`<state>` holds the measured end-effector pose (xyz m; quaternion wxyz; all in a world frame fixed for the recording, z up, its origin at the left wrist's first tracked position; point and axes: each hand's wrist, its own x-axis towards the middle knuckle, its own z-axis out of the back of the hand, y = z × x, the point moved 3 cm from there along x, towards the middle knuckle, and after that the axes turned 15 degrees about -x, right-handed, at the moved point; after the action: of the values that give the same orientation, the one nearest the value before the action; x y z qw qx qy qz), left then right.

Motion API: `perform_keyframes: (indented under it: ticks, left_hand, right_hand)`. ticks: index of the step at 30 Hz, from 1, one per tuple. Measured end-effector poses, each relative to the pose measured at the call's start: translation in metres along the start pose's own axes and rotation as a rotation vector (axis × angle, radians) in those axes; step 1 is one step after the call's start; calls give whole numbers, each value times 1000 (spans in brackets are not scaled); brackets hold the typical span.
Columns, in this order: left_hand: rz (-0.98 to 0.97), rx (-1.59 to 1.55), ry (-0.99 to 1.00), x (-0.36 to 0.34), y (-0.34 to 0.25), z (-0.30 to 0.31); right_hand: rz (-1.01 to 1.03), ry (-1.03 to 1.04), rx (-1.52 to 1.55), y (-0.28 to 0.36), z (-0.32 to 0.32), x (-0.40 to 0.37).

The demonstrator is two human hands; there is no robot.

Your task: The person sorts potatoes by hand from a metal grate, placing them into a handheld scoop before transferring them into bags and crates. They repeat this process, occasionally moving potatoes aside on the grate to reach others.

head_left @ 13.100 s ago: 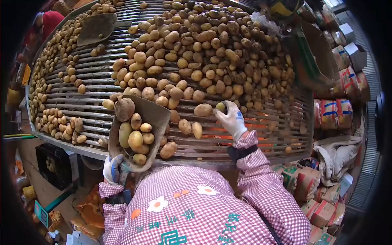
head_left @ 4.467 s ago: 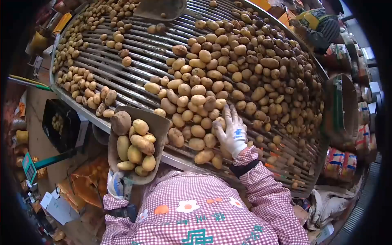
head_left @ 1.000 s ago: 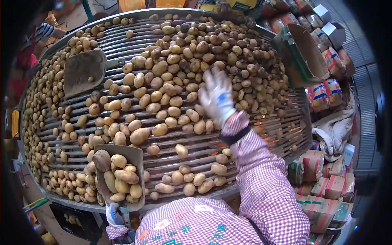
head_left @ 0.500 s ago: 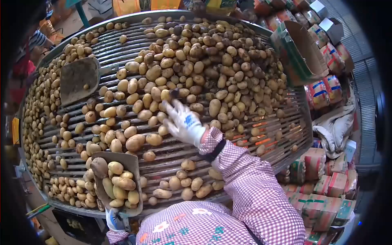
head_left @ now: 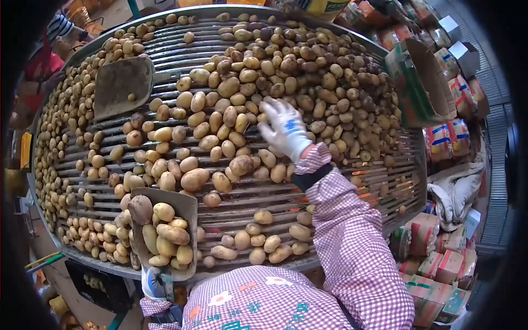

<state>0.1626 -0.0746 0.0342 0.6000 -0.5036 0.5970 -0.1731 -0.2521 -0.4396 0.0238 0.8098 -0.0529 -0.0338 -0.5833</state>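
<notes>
Many potatoes (head_left: 324, 82) lie heaped on a slatted metal table (head_left: 220, 192). My right hand (head_left: 285, 129), in a white glove, rests over the left edge of the heap with its fingers spread and touches potatoes there; I see nothing held in it. At the near edge my left hand (head_left: 154, 283), also gloved, is at the handle end of a metal scoop (head_left: 186, 206) loaded with several potatoes. The fingers of my left hand are mostly hidden below the scoop.
A second scoop (head_left: 124, 88) lies on the slats at the upper left. An open cardboard box (head_left: 410, 82) stands at the right edge. Packed bags (head_left: 451, 137) and cartons (head_left: 432, 291) are stacked on the right. Part of another person (head_left: 60, 26) shows at the upper left.
My right hand has moved up and to the right, farther over the heap. Several potatoes beside it have shifted. The loaded scoop looks much the same, while the whole view has moved slightly.
</notes>
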Motion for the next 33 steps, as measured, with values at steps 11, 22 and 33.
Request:
perform_keyframes:
  ticks: [11,22,33]
  left_hand:
    - [49,-101,19,0,6,9]
    - [33,88,43,2,4,9]
    - [32,-92,18,0,4,-4]
  right_hand:
    - [458,156,633,130,5,-29]
    - [-447,254,-164,-35,-21,69]
    - [88,223,129,135,-17,97]
